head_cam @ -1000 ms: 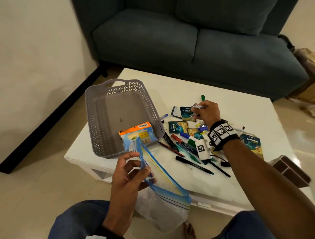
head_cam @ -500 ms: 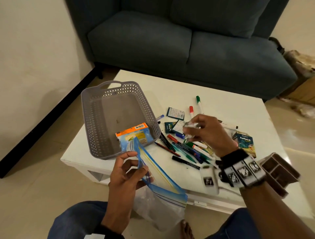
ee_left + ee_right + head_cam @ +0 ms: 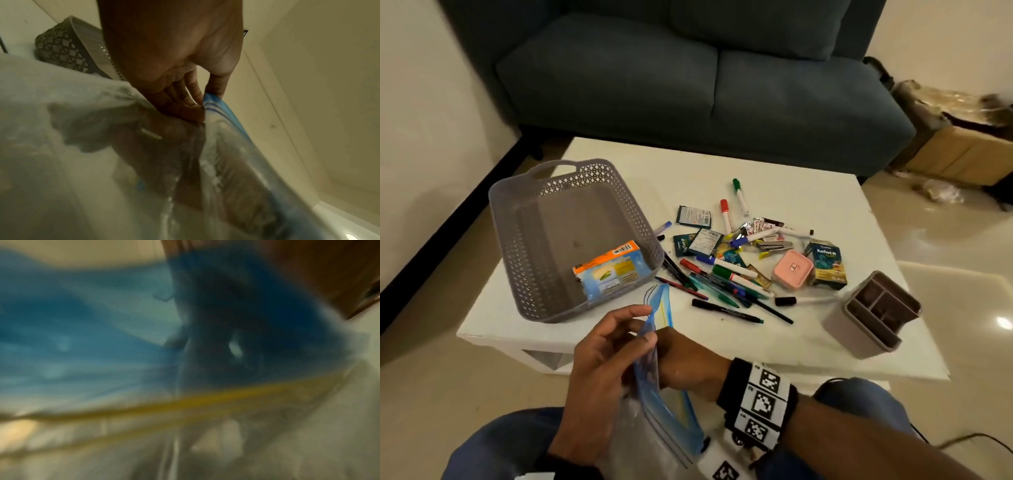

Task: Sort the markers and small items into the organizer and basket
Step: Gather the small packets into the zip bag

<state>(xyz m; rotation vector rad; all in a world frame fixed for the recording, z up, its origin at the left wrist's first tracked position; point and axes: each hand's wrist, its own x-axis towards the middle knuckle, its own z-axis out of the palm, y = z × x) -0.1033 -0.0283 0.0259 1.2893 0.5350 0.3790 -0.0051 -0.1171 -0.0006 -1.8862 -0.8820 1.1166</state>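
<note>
My left hand (image 3: 641, 325) pinches the rim of a clear zip bag (image 3: 654, 404) with a blue and yellow seal, held over my lap in front of the table. In the left wrist view its fingertips (image 3: 200, 105) grip the blue seal of the bag (image 3: 226, 129). My right hand (image 3: 685, 363) reaches into the bag's mouth, and the plastic hides its fingers. A small silvery item (image 3: 151, 134) shows dimly through the bag. Several markers and pens (image 3: 726, 277) lie loose on the table. The grey basket (image 3: 517, 205) stands left of them, the compartment organizer (image 3: 873, 318) at the right.
An orange and blue packet (image 3: 613, 270) lies in the basket. A pink box (image 3: 792, 270), a Koflet-H carton (image 3: 825, 263) and several sachets (image 3: 695, 217) sit among the pens on the white table (image 3: 808, 192). A blue sofa (image 3: 688, 78) stands behind it.
My right hand has come back from the pile with a small silvery wrapper and gone into the bag's mouth. My left hand has kept hold of the bag.
</note>
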